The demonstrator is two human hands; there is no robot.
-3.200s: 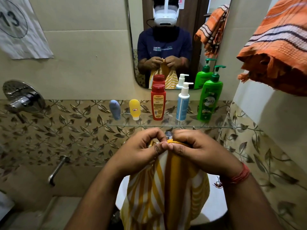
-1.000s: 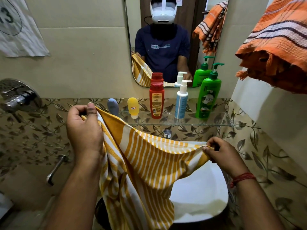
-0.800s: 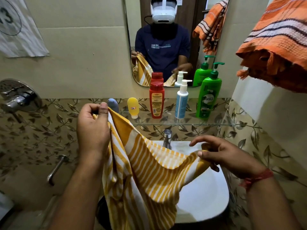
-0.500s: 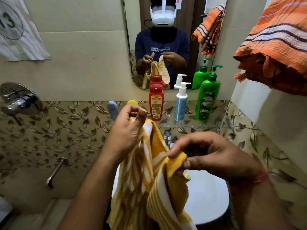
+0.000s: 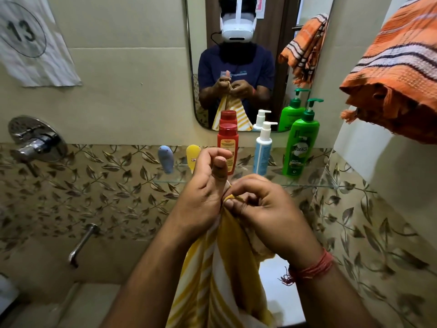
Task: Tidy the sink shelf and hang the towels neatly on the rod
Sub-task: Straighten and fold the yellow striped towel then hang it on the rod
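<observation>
A yellow-and-white striped towel [image 5: 220, 275] hangs folded lengthwise over the white sink [image 5: 281, 294]. My left hand [image 5: 203, 192] and my right hand [image 5: 262, 214] meet at its top edge and pinch it together. An orange striped towel [image 5: 397, 74] sits bunched up high at the right. On the glass shelf [image 5: 309, 183] stand a grey-blue tube [image 5: 165, 158], a yellow tube [image 5: 192, 155], a red bottle [image 5: 227, 140], a white-blue pump bottle [image 5: 262, 150] and a green pump bottle [image 5: 300, 143]. My left hand hides part of the red bottle.
A mirror [image 5: 236, 55] above the shelf reflects a person with a headset holding the towel. A chrome shower valve [image 5: 35, 140] and a spout [image 5: 81, 245] are on the left tiled wall. A paper marked 13 [image 5: 30, 39] hangs at the upper left.
My hands spread the yellow towel wide a second ago, then came together. The two corners now meet at the middle and the towel hangs doubled.
</observation>
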